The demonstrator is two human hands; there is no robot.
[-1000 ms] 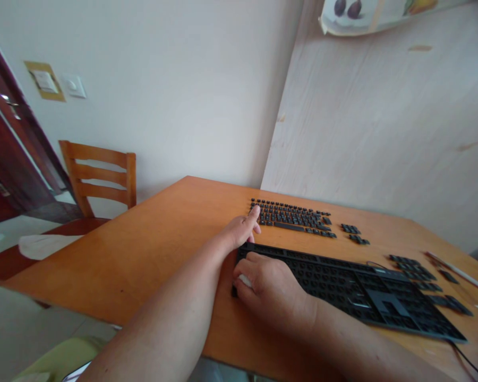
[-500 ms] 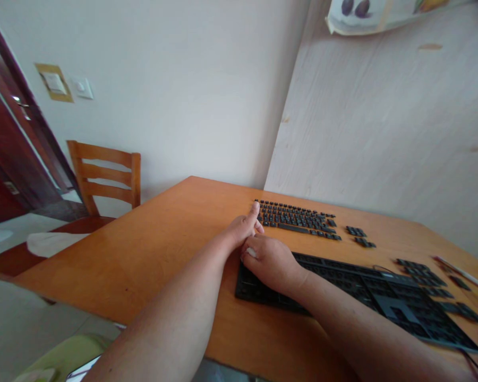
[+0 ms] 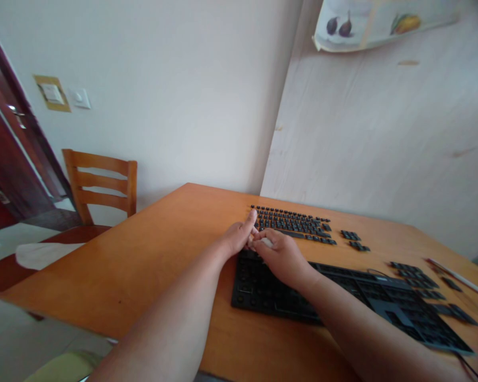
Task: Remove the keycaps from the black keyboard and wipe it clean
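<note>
My right hand [image 3: 283, 257] is closed, its thumb and fingers pinched round a small white wad [image 3: 267, 242] that looks like tissue or cloth. It is over the upper left part of a black keyboard base [image 3: 274, 300] whose keycaps are off. My left hand [image 3: 239, 236] is at the base's upper left corner, thumb stretched upward. Its fingertips meet those of my right hand, and its lower fingers are partly hidden. Behind both hands, loose black keycaps [image 3: 298, 222] lie in keyboard order.
More keycap groups [image 3: 414, 276] lie right of and behind the base, with a long thin stick [image 3: 458, 278] near them. A cable [image 3: 468, 366] leaves the base at lower right. The wooden table [image 3: 171, 254] meets the wall; a wooden chair [image 3: 103, 185] stands left.
My right hand has opened a little away from the base's left edge, shifting right and up with the white wad. The left hand stays near the corner. The view has tilted slightly upward.
</note>
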